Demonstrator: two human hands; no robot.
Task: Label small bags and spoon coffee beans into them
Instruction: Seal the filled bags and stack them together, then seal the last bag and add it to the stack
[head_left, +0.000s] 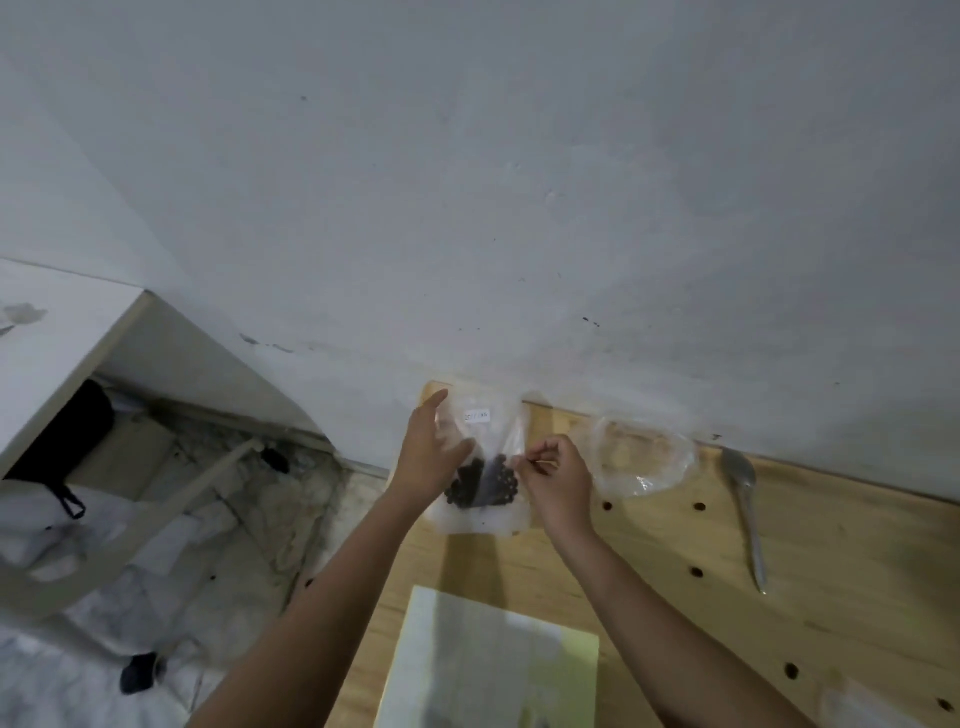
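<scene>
Pale plywood with dark round holes forms the worktop (649, 597), pushed against a scuffed white wall. At its far edge the left hand (428, 457) is spread open, its fingers and thumb around the left side of a small clear plastic bag (480, 499) that carries a white label (478, 415) near its top and a dark heap of coffee beans (483, 483) low inside. The right hand (553, 475) is curled, pinching the bag's right edge between thumb and fingertips. The bag is slack and held only by its sides, so a tug or tilt could probably tip beans out of the mouth, or off the nearby worktop edge onto the cluttered floor. Just beside the right hand lies a crumpled clear plastic bag (644, 460); farther right, a grey metal spoon (748, 514) rests untouched. A pale yellow-green sheet (493, 660) sits nearer the person.
</scene>
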